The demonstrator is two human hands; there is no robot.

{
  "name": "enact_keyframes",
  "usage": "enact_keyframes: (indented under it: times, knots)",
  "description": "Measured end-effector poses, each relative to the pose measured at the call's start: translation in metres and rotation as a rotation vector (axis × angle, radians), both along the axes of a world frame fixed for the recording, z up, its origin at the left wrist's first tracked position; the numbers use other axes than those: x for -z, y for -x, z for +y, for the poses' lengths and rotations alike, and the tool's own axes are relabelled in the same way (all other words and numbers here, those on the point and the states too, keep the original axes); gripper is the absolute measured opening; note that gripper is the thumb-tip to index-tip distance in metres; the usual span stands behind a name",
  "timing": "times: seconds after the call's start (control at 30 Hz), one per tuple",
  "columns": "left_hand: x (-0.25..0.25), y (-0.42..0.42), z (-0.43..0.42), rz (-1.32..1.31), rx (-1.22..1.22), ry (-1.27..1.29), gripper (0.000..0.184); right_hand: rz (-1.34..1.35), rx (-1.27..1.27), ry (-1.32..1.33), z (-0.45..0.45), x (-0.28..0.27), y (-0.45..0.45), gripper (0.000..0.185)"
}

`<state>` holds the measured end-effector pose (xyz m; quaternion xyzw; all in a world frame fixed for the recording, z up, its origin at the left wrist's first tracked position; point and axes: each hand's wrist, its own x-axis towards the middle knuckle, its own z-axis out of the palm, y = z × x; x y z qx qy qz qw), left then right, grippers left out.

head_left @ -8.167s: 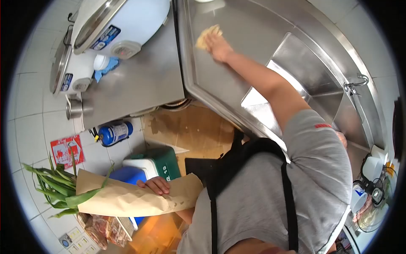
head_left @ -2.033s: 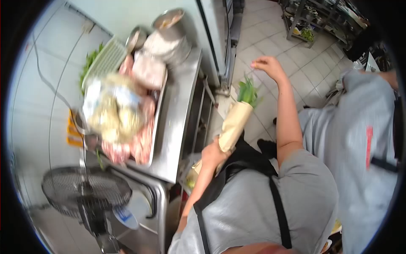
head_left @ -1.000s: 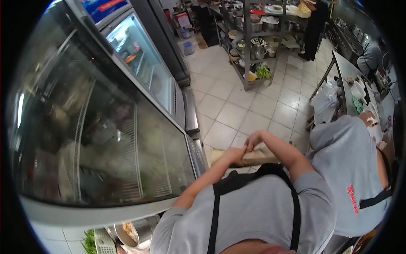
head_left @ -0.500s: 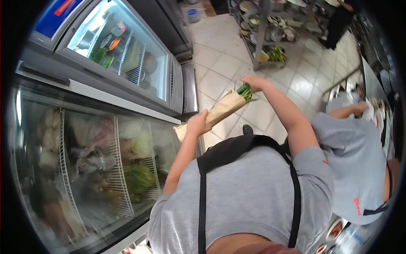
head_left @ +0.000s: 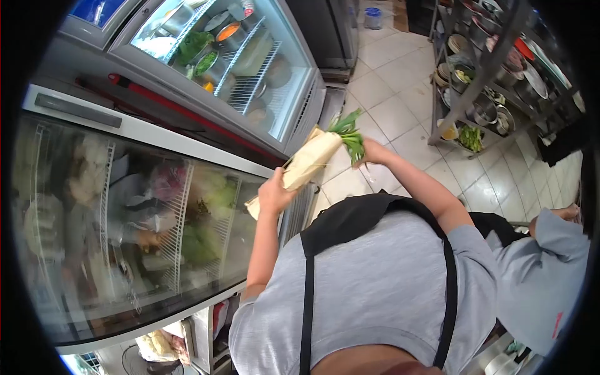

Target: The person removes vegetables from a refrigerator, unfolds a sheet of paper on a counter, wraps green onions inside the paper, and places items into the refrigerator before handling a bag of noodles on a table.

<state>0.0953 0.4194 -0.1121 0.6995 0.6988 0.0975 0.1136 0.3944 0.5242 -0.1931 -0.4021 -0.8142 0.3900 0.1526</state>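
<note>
A bundle wrapped in light brown paper (head_left: pixel 309 162) lies slanted in front of my chest. Long green leaves (head_left: pixel 349 134) stick out of its far end and fan outward. My left hand (head_left: pixel 275 195) is closed around the paper near the lower end. At the leafy end, my right hand (head_left: pixel 374 152) has its fingers closed on the leaves, though the fingertips are partly hidden. To the left of my left hand is a glass cooler door (head_left: pixel 144 219), with bagged produce and wire racks seen through the glass.
A lit glass-front fridge (head_left: pixel 250 75) with pots and greens stands ahead on the left. Metal shelving (head_left: pixel 475 94) with pans and bowls is at the upper right. Another person in a grey shirt (head_left: pixel 540 269) is close on my right. A blue-lidded tub (head_left: pixel 372 19) sits on the tiled floor (head_left: pixel 394 94).
My view has swung left, so the shelving and floor appear further right. The green leaves now spread out more beside my right hand. A red strip shows behind the cooler door's edge.
</note>
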Motion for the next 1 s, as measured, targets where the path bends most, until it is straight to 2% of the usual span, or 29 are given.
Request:
enact_keyframes:
  times: [0.07,0.13,0.23,0.33,0.37,0.47,0.53,0.6,0.7,0.8,0.83,0.93,1.0]
  knots:
    - [-0.009,-0.014,0.010,-0.077,0.046,0.008,0.053,0.719,0.173,0.661,0.050,0.009,0.005,0.055]
    - [-0.011,-0.018,0.023,-0.250,0.063,0.025,0.050,0.864,0.043,0.481,0.098,-0.010,0.012,0.041]
    - [-0.019,-0.023,0.045,-0.501,0.103,-0.013,0.050,1.080,0.056,0.842,0.177,-0.035,0.027,0.043]
    - [-0.006,-0.025,0.067,-0.670,0.123,-0.033,0.055,0.961,-0.013,0.770,0.219,-0.039,0.044,0.046]
    - [-0.012,-0.031,0.070,-0.737,0.092,0.030,0.060,0.806,0.085,0.427,0.208,-0.053,0.049,0.044]
    - [0.010,-0.033,0.076,-0.911,0.013,-0.030,0.057,0.384,-0.313,0.529,0.218,-0.011,0.055,0.043]
    - [-0.002,-0.035,0.080,-0.908,-0.055,-0.034,0.054,0.094,-0.583,0.581,0.217,0.018,0.061,0.043]
    - [-0.005,-0.032,0.084,-0.869,-0.092,-0.057,0.050,0.197,-0.617,1.024,0.188,-0.012,0.058,0.036]
    - [-0.003,-0.034,0.090,-0.914,-0.248,-0.157,0.051,-0.035,-0.871,1.116,0.188,-0.026,0.064,0.033]
    - [-0.001,-0.034,0.096,-1.086,-0.421,-0.324,0.055,0.045,-0.980,0.877,0.198,-0.058,0.063,0.035]
    - [-0.002,-0.036,0.098,-1.211,-0.487,-0.353,0.055,0.070,-0.900,0.797,0.191,-0.070,0.067,0.027]
    - [0.005,-0.038,0.111,-1.617,-0.545,-0.444,0.053,0.543,-0.728,0.933,0.161,-0.062,0.093,0.022]
    - [0.006,-0.042,0.122,-1.902,-0.481,-0.454,0.052,0.634,-0.550,0.701,0.157,-0.067,0.105,0.017]
